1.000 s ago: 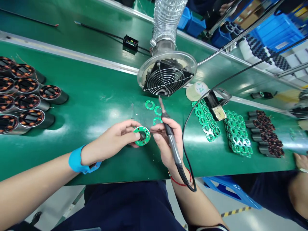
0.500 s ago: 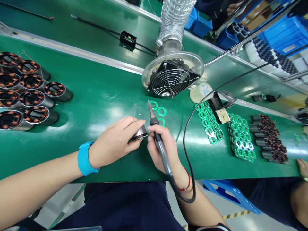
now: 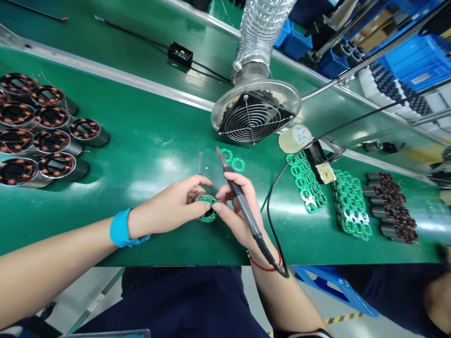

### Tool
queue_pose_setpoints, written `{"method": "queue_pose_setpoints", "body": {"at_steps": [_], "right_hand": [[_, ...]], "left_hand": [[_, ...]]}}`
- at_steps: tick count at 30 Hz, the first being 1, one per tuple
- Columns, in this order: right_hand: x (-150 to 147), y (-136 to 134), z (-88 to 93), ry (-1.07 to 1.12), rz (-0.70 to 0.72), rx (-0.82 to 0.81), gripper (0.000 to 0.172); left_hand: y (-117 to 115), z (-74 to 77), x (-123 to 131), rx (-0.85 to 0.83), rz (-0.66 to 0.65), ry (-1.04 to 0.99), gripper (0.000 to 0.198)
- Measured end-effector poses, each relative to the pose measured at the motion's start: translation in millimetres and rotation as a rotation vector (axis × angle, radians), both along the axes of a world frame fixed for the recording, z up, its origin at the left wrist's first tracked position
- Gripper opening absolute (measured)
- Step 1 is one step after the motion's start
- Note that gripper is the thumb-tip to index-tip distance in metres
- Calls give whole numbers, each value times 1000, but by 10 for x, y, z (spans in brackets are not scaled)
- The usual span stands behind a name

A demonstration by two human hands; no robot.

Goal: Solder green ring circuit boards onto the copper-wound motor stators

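My left hand [image 3: 172, 206] is closed around a cylindrical metal motor stator, mostly hidden by the fingers. Its end faces up toward me and shows a green ring-shaped circuit board [image 3: 207, 218]. My left thumb lies on this board. A soldering iron [image 3: 244, 206] is held in my right hand [image 3: 243, 223], its tip pointing up and away from the stator. Fingers of the same hand touch the board's right edge. Beyond the iron's tip, two loose ring boards [image 3: 243, 165] lie on the green bench.
Copper-wound stators [image 3: 95, 136] stand grouped at left. A fume extractor fan [image 3: 252, 124] hangs ahead. To the right are stacked ring boards [image 3: 348, 206], a soldering iron stand [image 3: 315, 159], a solder spool [image 3: 294, 138] and more stators [image 3: 389, 209]. The iron's cable loops beside my right hand.
The stator has turned so its board end faces up toward me. My right-hand fingers have moved onto the board. A third loose ring board near the right hand is no longer visible.
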State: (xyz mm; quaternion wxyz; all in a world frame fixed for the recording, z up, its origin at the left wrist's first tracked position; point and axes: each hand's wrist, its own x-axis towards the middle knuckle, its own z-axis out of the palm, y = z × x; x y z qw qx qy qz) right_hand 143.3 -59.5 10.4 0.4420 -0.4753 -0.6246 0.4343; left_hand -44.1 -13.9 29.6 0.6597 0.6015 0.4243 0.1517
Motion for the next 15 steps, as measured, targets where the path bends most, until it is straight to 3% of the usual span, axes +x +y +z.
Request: {"method": "queue_pose_setpoints", "body": {"at_steps": [3,6,11,15], "right_hand": [[9,-45,45,-67,109,134,66],[-14,-82,103,-96,223,166,64],[-64,-93,88,-129,22,299,65],[-46,-74,49,-277,14,461,57]], "left_hand": [[8,5,-4,-172,7,-106,45],[6,43,-23,-235,3,-150,34],[22,96,-44,-345,32,-262,27],[39,106,-38,-383,40,-251,26]]}}
